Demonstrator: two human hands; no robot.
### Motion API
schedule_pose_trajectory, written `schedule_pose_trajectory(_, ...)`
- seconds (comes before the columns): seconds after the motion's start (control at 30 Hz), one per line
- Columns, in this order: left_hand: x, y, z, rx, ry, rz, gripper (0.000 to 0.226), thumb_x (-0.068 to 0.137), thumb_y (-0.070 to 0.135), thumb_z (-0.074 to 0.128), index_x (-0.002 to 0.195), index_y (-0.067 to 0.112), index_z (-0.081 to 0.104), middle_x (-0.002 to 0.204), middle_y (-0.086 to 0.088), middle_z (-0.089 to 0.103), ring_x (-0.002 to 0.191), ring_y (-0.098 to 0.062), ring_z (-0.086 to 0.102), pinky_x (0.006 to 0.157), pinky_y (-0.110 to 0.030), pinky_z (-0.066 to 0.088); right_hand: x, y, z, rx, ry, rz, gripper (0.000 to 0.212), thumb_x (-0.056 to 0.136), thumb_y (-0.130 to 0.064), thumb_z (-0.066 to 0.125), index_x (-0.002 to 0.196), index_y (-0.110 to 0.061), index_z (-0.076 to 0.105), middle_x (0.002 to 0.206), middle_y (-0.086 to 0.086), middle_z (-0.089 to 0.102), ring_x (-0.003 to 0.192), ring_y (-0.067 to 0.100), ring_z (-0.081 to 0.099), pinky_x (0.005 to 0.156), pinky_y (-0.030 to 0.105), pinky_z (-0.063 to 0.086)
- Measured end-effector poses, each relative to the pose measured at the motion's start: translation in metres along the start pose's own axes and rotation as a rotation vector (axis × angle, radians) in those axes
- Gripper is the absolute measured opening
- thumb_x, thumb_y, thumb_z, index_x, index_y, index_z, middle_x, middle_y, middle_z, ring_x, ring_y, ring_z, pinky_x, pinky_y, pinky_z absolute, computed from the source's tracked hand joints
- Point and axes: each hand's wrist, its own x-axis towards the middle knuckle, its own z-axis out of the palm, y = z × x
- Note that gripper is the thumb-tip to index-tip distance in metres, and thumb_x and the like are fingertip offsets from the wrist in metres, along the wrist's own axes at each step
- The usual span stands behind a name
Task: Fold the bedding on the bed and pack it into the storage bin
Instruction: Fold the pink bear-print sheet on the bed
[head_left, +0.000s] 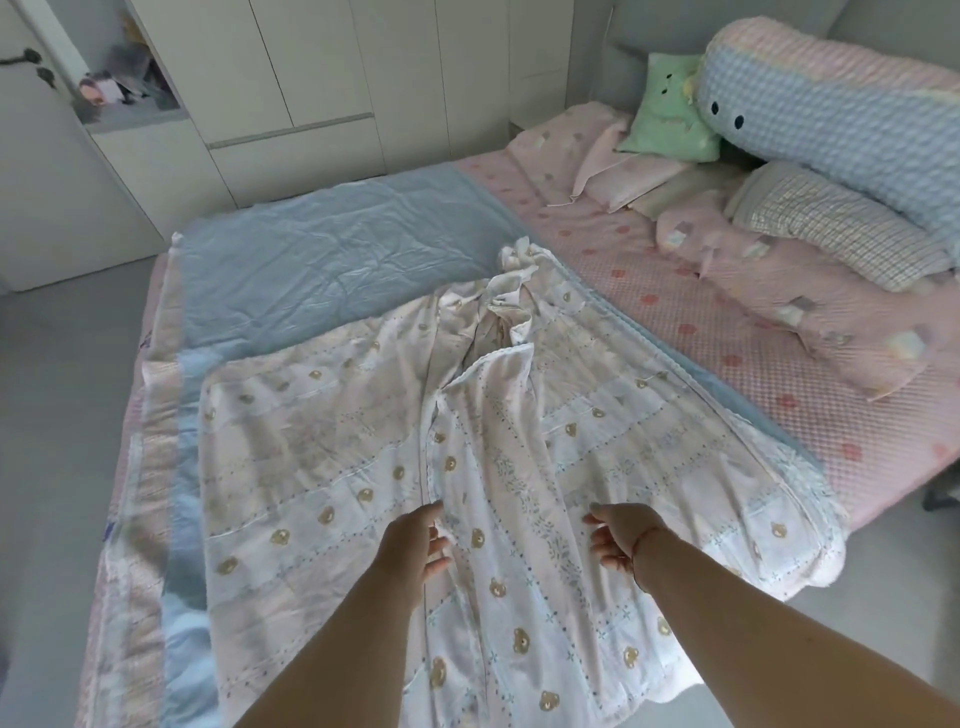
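My left hand (415, 545) is spread loosely, fingers relaxed and a little apart, over the bear-print quilt (363, 467); its fingertips lie against a raised fold that runs up the middle of the cloth. I cannot tell whether it presses the fabric or only brushes it. My right hand (618, 538) is likewise released, fingers extended and slightly fanned, palm turned inward, grasping nothing, just above or on the quilt; a thin red string circles that wrist.

The quilt lies on the bed (753, 338), on its near left part, its blue underside (332, 260) turned up at the far end. Its long axis runs away from me toward the wardrobe (291, 67), and the cloth is bunched into a crumpled knot near the middle of the bed. The near edge drops out of view under my forearms, and the right edge hangs past the mattress.

Pillows (779, 270) and a long blue plush bolster (831, 119) sit at the headboard end on the right. A green cushion (670, 111) leans beside them.
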Motion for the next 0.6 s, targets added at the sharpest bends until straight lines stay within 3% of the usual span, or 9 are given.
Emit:
schedule_pose_trajectory(0.13, 0.047, 0.0, 0.013, -0.012, 0.01, -0.055, 0.05, 0.096, 0.03, 0.057, 0.139, 0.008, 0.042, 0.135, -0.017, 0.046, 0.123, -0.03, 0.05, 0.101, -0.045, 0.047, 0.041, -0.009, 0.013, -0.023, 0.001, 0.054, 0.024, 0.097, -0.021, 0.052, 0.082, -0.004, 0.061, 0.062, 0.008, 0.047, 0.051, 0.017, 0.044, 0.045, 0.02, 0.033)
schedule_pose_trajectory(0.3, 0.096, -0.026, 0.023, 0.091, 0.095, -0.201, 0.055, 0.092, 0.037, 0.058, 0.137, 0.008, 0.047, 0.147, -0.024, 0.039, 0.135, -0.039, 0.04, 0.104, -0.042, 0.042, 0.09, -0.014, 0.017, 0.01, -0.023, 0.1, 0.024, 0.097, -0.019, 0.052, 0.08, -0.003, 0.059, 0.061, 0.008, 0.042, 0.05, 0.017, 0.039, 0.045, 0.02, 0.029)
schedule_pose_trajectory(0.43, 0.12, -0.046, 0.032, 0.12, 0.137, -0.192, 0.067, 0.091, 0.042, 0.059, 0.147, 0.011, 0.036, 0.155, -0.013, 0.032, 0.141, -0.033, 0.032, 0.113, -0.042, 0.032, 0.119, -0.021, 0.014, 0.0, -0.059, 0.131, 0.021, 0.097, -0.018, 0.051, 0.086, -0.002, 0.058, 0.061, 0.008, 0.039, 0.05, 0.016, 0.035, 0.046, 0.021, 0.027)
schedule_pose_trajectory(0.53, 0.136, -0.048, 0.048, 0.091, 0.131, -0.152, 0.061, 0.089, 0.039, 0.061, 0.142, 0.014, 0.044, 0.138, -0.01, 0.052, 0.128, -0.028, 0.048, 0.101, -0.038, 0.039, 0.139, -0.027, 0.006, -0.011, -0.09, 0.153, 0.022, 0.098, -0.018, 0.05, 0.084, -0.003, 0.057, 0.058, 0.006, 0.036, 0.048, 0.015, 0.031, 0.044, 0.018, 0.024)
schedule_pose_trajectory(0.6, 0.14, -0.042, 0.062, 0.057, 0.111, -0.152, 0.042, 0.089, 0.036, 0.064, 0.121, 0.009, 0.059, 0.115, -0.022, 0.058, 0.096, -0.027, 0.064, 0.083, -0.031, 0.046, 0.152, -0.035, -0.002, -0.023, -0.105, 0.149, 0.022, 0.098, -0.018, 0.05, 0.083, -0.003, 0.057, 0.057, 0.005, 0.035, 0.046, 0.014, 0.03, 0.042, 0.018, 0.022)
